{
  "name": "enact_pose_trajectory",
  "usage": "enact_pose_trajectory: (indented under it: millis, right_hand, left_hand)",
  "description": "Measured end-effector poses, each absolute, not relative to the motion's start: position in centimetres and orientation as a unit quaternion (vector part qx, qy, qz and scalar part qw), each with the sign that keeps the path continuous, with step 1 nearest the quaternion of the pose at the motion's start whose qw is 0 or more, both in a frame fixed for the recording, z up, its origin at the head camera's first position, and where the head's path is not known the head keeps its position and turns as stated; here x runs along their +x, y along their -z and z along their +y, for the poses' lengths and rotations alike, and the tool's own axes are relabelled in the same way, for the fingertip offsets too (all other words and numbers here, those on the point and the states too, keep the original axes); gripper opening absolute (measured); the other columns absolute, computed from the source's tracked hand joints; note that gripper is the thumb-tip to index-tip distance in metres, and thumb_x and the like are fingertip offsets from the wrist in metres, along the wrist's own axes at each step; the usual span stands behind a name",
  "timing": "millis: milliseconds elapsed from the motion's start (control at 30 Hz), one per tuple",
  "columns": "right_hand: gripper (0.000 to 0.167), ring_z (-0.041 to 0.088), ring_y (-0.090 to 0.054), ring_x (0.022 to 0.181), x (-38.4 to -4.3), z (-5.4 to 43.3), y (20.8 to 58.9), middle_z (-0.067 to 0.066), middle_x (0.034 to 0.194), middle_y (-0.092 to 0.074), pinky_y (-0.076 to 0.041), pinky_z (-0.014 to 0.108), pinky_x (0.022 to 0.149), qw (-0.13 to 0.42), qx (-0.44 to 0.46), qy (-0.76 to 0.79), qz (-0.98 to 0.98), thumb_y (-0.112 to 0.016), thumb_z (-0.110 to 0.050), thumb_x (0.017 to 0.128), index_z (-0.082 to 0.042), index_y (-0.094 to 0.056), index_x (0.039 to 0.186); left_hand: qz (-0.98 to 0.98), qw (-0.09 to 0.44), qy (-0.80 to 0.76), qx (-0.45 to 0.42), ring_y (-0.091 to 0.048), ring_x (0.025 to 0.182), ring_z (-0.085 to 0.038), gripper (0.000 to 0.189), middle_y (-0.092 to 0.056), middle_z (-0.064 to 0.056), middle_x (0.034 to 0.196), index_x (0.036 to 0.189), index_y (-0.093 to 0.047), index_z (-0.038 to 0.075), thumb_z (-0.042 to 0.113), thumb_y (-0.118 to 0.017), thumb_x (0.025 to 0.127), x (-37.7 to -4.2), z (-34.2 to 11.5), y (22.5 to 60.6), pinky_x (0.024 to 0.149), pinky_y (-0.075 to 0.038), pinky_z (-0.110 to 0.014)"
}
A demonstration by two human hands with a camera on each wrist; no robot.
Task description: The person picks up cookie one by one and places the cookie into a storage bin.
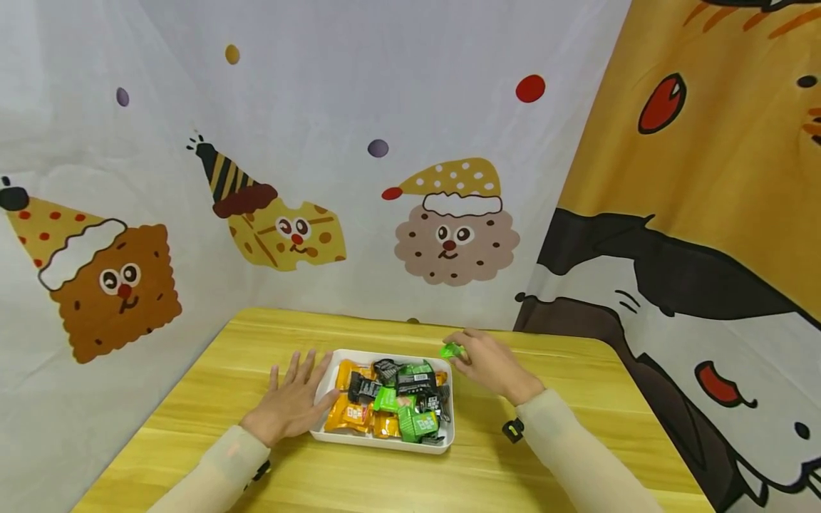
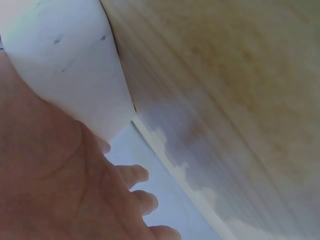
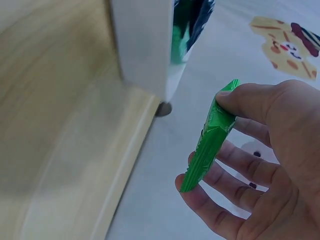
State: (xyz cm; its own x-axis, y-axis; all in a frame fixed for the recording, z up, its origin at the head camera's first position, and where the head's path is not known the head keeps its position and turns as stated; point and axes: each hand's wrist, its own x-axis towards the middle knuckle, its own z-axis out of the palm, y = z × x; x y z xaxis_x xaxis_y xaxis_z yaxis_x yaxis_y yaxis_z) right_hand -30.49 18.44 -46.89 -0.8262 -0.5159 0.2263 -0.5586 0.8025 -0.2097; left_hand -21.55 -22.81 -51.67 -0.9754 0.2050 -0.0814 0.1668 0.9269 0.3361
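A green wrapped packet (image 1: pixel 451 350) is pinched between the thumb and fingers of my right hand (image 1: pixel 490 363), just beyond the right back corner of a white tray (image 1: pixel 359 440). The right wrist view shows the packet (image 3: pixel 212 135) as thin, shiny and crimped at its edges. My left hand (image 1: pixel 291 402) is beside the tray's left side with its fingers spread and its thumb reaching over the rim. It holds nothing. Inside the tray lie several wrapped packets: orange ones (image 1: pixel 349 415), black ones (image 1: pixel 415 383) and green ones (image 1: pixel 417 423).
The tray stands on a yellow wood-grain table (image 1: pixel 276 470). Behind it hangs a white cloth (image 1: pixel 308 107) printed with cartoon snacks, and a brown-and-white printed cloth (image 1: pixel 725 278) hangs on the right. A black band (image 1: pixel 513 429) shows at the right wrist.
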Motion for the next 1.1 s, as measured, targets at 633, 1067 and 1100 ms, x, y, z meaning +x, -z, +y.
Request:
enact_pose_trajectory:
  millis: [633,1067,1100]
  right_hand:
    - [0.042,0.011,-0.077,0.095,-31.0,12.0,45.1,0.005,0.131,-0.079,-0.064,0.027,0.075,0.062,0.344,-0.129,-0.928,-0.084,-0.025,0.110,-0.018,-0.076,0.151]
    - [0.042,0.014,-0.079,0.105,-31.7,7.7,45.0,0.004,0.141,-0.079,-0.067,0.027,0.084,0.042,0.368,-0.117,-0.921,-0.080,-0.027,0.113,-0.019,-0.075,0.154]
    - [0.041,0.015,-0.079,0.105,-31.8,7.4,45.0,0.004,0.142,-0.079,-0.067,0.028,0.084,0.042,0.370,-0.116,-0.921,-0.080,-0.027,0.113,-0.019,-0.075,0.153]
  left_hand:
    - [0.978,0.064,-0.177,0.089,0.003,0.180,-0.059,0.087,0.000,-0.026,0.195,0.190,-0.011,0.023,0.066,-0.044,0.122,-21.7,-22.9,52.0,0.137,0.005,-0.091]
    - [0.979,0.060,-0.176,0.088,0.002,0.180,-0.060,0.088,-0.001,-0.027,0.195,0.190,-0.013,0.021,0.067,-0.045,0.121,-21.6,-22.9,52.0,0.136,0.006,-0.092]
    - [0.979,0.061,-0.175,0.088,0.002,0.180,-0.060,0.089,-0.001,-0.028,0.195,0.190,-0.012,0.021,0.067,-0.044,0.121,-21.6,-22.9,52.0,0.136,0.006,-0.092]
